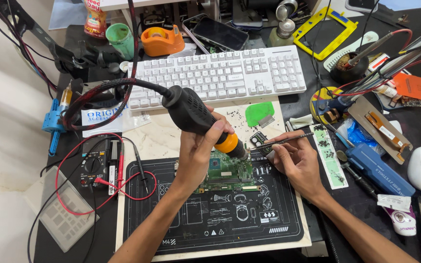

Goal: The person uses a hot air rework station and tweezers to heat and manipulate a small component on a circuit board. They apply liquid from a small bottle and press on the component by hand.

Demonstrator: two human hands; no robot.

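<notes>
Cluttered bench, black mat (220, 219). Your left hand (198, 151) grips the hot-air handle (193, 114), nozzle aimed toward 4 o'clock over the green circuit board (225, 170). Your right hand (296, 160) pinches tweezers (281, 141), tips pointing 9 o'clock, just beside the nozzle.

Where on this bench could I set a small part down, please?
The black work mat is bare below the green circuit board, between the two forearms. A pale strip lies free between the white keyboard and the mat. Right of the right hand it is crowded with tools; the left hand holds the hot-air handpiece.
</notes>
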